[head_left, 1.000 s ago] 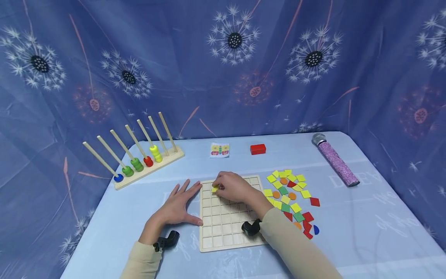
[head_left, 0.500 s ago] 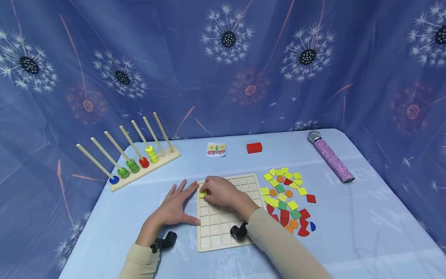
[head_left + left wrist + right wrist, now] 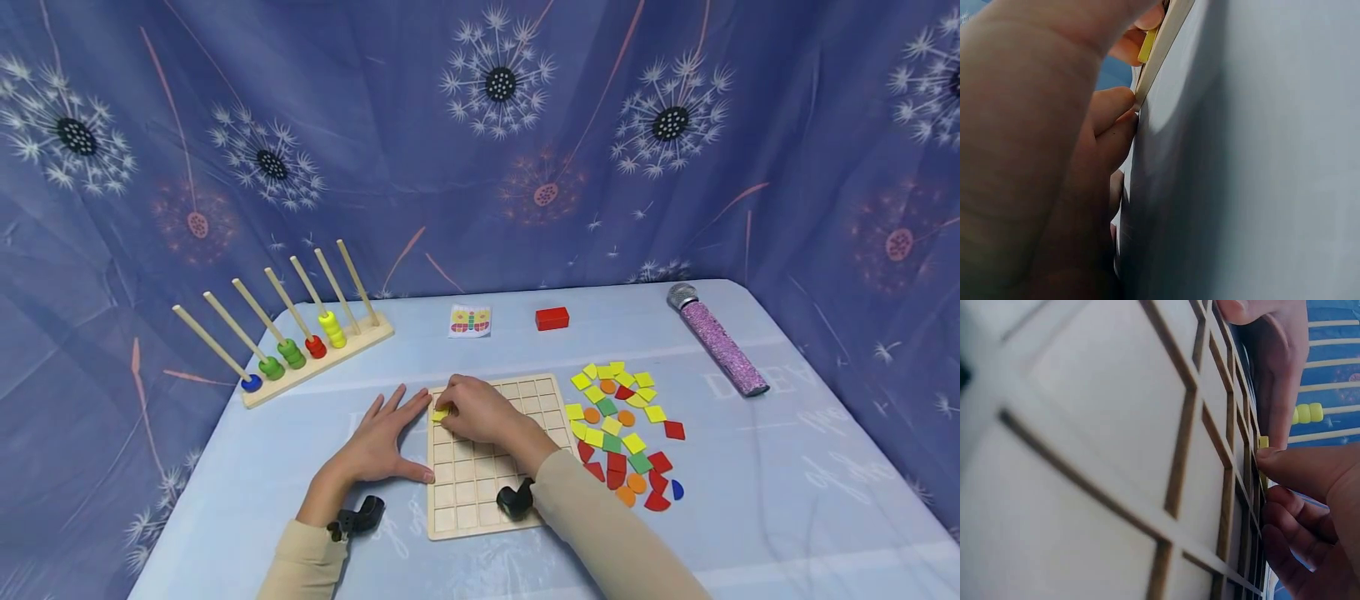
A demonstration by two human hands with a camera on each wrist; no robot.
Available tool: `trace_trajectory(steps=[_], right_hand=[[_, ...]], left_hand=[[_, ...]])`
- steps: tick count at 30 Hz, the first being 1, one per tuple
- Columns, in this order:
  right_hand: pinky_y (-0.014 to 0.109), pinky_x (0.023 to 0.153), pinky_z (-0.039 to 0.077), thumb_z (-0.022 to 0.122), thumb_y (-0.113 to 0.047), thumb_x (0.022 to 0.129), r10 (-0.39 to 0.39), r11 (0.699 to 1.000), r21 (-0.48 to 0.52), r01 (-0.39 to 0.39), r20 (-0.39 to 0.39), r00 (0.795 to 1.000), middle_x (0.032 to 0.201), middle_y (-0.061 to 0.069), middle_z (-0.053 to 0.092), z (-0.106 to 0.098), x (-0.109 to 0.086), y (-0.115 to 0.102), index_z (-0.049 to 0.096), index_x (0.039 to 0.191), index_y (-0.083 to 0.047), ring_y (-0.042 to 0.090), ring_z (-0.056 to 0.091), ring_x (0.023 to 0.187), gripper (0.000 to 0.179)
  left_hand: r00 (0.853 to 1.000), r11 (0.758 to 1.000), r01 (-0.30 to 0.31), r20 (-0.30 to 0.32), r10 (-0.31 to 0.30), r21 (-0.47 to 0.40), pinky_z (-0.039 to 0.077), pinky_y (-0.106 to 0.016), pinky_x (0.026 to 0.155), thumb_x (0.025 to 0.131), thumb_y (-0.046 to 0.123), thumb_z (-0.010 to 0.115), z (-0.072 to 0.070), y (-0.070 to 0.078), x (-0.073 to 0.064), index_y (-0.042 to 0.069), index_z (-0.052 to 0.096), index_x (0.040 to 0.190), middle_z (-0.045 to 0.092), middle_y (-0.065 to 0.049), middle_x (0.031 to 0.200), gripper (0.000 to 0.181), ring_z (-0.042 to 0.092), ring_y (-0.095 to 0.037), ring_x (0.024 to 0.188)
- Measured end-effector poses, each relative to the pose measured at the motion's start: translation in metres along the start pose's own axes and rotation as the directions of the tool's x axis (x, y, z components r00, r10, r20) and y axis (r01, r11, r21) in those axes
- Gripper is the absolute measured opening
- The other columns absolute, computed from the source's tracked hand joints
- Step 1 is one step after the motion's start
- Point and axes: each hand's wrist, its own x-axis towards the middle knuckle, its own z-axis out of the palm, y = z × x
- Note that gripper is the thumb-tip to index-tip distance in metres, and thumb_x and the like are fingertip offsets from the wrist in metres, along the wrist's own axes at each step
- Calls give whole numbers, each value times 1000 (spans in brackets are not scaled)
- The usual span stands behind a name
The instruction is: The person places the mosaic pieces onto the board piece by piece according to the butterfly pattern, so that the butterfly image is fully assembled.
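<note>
A wooden grid board [image 3: 455,519] lies flat on the table. Over its far left corner my right hand [image 3: 480,412] pinches a yellow tile [image 3: 439,415] at the leftmost column, a row below the top edge. In the right wrist view the thumb lies on the yellow tile [image 3: 1264,442], which sits at the grid's surface; whether it is fully seated in a cell I cannot tell. My left hand [image 3: 378,442] rests spread on the cloth, thumb and index fingertip touching the board's left edge. The left wrist view shows that hand close up beside the board's rim [image 3: 1163,53].
Right of the board lie loose yellow, red, green, orange and blue tiles [image 3: 611,426]. Behind it are a butterfly pattern card [image 3: 470,322] and a red block [image 3: 552,318]. A bead stacker with pegs [image 3: 318,360] stands back left, a glittery microphone [image 3: 717,346] back right.
My right hand has moved left with the yellow tile, from the second column to the leftmost one, then stayed there. My left hand has kept its place at the board's edge.
</note>
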Motion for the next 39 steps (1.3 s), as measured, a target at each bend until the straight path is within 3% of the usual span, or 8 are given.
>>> trace_trajectory(steps=[10, 19, 28, 33, 39], right_hand=[[23, 76, 46, 72, -16, 83, 61, 997, 43, -62, 18, 998, 93, -8, 55, -7, -7, 9, 75, 105, -16, 7, 51, 80, 22], [23, 82, 46, 67, -18, 87, 43, 997, 58, -43, -4, 999, 100, -8, 58, -15, -22, 14, 72, 114, -15, 6, 54, 88, 27], [27, 78, 47, 65, -25, 91, 47, 991, 129, -40, -47, 998, 106, -4, 62, -54, -69, 25, 71, 117, -16, 8, 56, 86, 28], [28, 74, 48, 65, -26, 91, 41, 986, 163, -29, -71, 997, 106, -3, 63, -67, -94, 47, 71, 117, -14, 6, 55, 81, 29], [26, 71, 50, 68, -26, 91, 123, 970, 219, -102, -85, 989, 99, -10, 63, -79, -121, 76, 69, 118, -13, 5, 56, 83, 30]], left_hand=[[999, 1000, -29, 20, 29, 0, 1, -50, 114, 54, 79, 72, 2, 5, 10, 23, 27, 153, 23, 8, 156, 123, 5, -24, 145], [998, 999, -37, 55, 37, 5, 1, -55, 113, 53, 79, 73, -2, 11, 13, 20, 30, 153, 26, 3, 156, 124, 6, -30, 145], [999, 1000, -9, 45, 10, -19, -3, -59, 111, 51, 76, 76, -2, 11, 9, 18, 29, 153, 25, 1, 157, 127, 3, -33, 145], [1000, 1000, -17, -5, 17, -25, -3, -59, 110, 50, 76, 77, -1, 8, 4, 18, 31, 152, 27, 1, 156, 126, 6, -33, 145], [999, 999, -40, -35, 40, 6, -2, -58, 111, 54, 79, 72, 5, 5, 5, 21, 30, 153, 27, 7, 156, 122, 7, -29, 145]])
